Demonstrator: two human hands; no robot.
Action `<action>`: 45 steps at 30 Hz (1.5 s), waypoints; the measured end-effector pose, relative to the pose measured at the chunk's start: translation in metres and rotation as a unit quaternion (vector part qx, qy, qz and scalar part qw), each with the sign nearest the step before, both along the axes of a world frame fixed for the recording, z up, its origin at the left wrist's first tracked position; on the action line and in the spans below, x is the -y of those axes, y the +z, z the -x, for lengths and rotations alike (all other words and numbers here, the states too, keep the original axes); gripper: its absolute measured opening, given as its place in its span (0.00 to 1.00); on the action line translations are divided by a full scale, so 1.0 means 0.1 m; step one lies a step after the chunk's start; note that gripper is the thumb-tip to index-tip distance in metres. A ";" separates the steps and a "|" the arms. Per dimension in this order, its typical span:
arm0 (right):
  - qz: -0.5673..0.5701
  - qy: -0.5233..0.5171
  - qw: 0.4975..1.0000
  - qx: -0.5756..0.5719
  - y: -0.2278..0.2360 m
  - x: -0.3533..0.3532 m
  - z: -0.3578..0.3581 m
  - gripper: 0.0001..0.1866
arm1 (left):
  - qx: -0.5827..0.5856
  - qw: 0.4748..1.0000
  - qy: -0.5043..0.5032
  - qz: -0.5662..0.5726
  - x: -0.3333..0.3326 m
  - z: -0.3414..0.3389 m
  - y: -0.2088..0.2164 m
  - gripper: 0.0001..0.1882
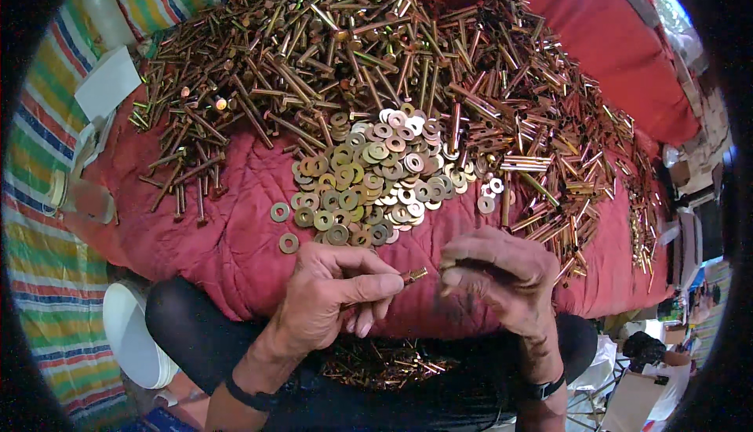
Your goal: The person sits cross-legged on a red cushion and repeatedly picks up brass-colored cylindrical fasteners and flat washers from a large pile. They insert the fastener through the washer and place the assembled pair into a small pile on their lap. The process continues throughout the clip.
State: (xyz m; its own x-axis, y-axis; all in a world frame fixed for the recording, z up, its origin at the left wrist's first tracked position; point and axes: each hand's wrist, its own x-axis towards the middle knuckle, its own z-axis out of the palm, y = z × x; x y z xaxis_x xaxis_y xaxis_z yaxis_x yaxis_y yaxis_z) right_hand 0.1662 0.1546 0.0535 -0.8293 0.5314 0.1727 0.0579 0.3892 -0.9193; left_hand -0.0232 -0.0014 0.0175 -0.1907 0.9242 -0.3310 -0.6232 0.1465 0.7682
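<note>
My left hand (333, 295) is closed on a bolt; its threaded tip (416, 275) sticks out past the thumb and points right, while the rest of it is hidden in the fingers. Just right of that tip, my right hand (506, 275) is curled with thumb and forefinger close together. Whatever they may hold is too small or hidden to make out. Beyond both hands lies a heap of flat brass-coloured washers (376, 173). Behind it rises a large pile of long hex-head bolts (306, 63). Metal sleeves (533, 163) are heaped at the right.
A red quilted cloth (235, 196) lies under the metal parts. More fasteners (384, 361) are gathered in my lap. A white bucket (133, 334) stands by my left knee, below a clear plastic jar (90, 199). Striped sheeting (47, 275) covers the left side.
</note>
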 end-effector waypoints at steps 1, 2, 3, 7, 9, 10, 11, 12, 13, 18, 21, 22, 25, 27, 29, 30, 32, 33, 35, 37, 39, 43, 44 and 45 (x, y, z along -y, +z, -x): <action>-0.040 0.018 0.999 -0.008 -0.01 0.00 0.00 0.14 | 0.005 1.000 -0.012 0.004 0.00 0.01 0.00 0.06; -0.080 0.036 0.996 -0.015 -0.02 0.00 0.01 0.14 | 0.014 1.000 -0.024 0.012 0.00 0.03 -0.01 0.06; -0.074 0.036 0.997 -0.005 -0.03 0.00 0.01 0.14 | 0.025 0.999 -0.034 0.024 0.00 0.04 -0.01 0.07; -0.116 0.048 0.992 -0.020 -0.03 0.03 0.01 0.14 | 0.039 0.996 -0.071 0.040 0.01 0.08 -0.01 0.07; -0.154 0.053 0.987 -0.016 -0.03 0.04 0.01 0.14 | 0.045 0.995 -0.079 0.043 0.02 0.08 0.00 0.07; -0.150 0.052 0.987 -0.011 -0.03 0.04 0.01 0.13 | -0.010 0.996 -0.077 0.039 0.02 0.08 0.01 0.07; -0.146 0.051 0.988 -0.006 -0.03 0.04 0.00 0.12 | -0.065 0.994 -0.074 0.036 0.03 0.06 0.02 0.07; -0.147 0.054 0.988 0.006 -0.03 0.04 0.00 0.11 | -0.120 0.990 -0.071 0.033 0.03 0.05 0.03 0.07; -0.134 0.048 0.990 0.010 -0.04 0.04 0.00 0.08 | -0.214 0.976 -0.040 -0.022 0.03 0.02 0.03 0.07; -0.124 0.050 0.988 0.071 -0.04 0.08 -0.02 0.10 | -0.471 0.858 0.071 -0.194 -0.01 -0.11 0.00 0.06; 0.094 -0.007 0.987 0.132 0.03 0.11 -0.05 0.17 | -0.398 0.910 0.025 -0.115 0.01 -0.12 0.01 0.05; 0.096 -0.038 0.987 0.126 0.05 0.10 -0.05 0.18 | -0.385 0.916 0.028 -0.110 0.01 -0.11 0.01 0.05; 0.065 -0.051 0.995 0.060 0.07 0.04 -0.03 0.18 | -0.324 0.942 0.033 -0.082 0.00 -0.07 0.02 0.06; -0.055 -0.015 0.997 0.043 0.04 0.03 -0.01 0.16 | -0.260 0.964 0.025 -0.048 0.01 -0.06 0.04 0.06; -0.087 0.004 0.996 0.033 -0.01 0.04 0.00 0.21 | -0.262 0.964 0.007 -0.041 0.01 -0.04 0.06 0.05; -0.109 0.011 0.994 0.015 -0.03 0.04 0.00 0.20 | -0.268 0.963 -0.003 -0.037 0.01 -0.03 0.07 0.05; -0.150 0.034 0.988 0.022 -0.05 0.04 -0.01 0.16 | -0.246 0.969 -0.012 -0.028 0.02 -0.03 0.07 0.05; -0.128 0.047 0.990 0.038 -0.05 0.05 -0.01 0.15 | -0.236 0.972 -0.020 -0.007 0.02 -0.04 0.07 0.05; -0.158 0.063 0.985 0.042 -0.04 0.06 0.01 0.14 | -0.207 0.978 -0.023 -0.019 0.02 -0.05 0.06 0.05; -0.177 0.052 0.980 0.071 -0.02 0.08 0.02 0.12 | -0.181 0.983 -0.023 -0.020 0.02 -0.06 0.04 0.05; -0.080 0.018 0.996 0.028 0.00 0.09 0.02 0.11 | -0.159 0.987 -0.018 -0.025 0.01 -0.06 0.03 0.05; -0.150 0.066 0.987 -0.002 -0.03 0.05 -0.01 0.12 | -0.137 0.990 -0.027 -0.005 0.01 -0.04 0.02 0.05; -0.170 0.070 0.983 0.013 -0.04 0.05 -0.02 0.13 | -0.130 0.991 -0.033 0.002 0.01 -0.05 0.03 0.05; -0.172 0.063 0.983 0.001 -0.08 0.05 0.01 0.13 | -0.124 0.991 -0.040 0.010 0.00 -0.05 0.04 0.05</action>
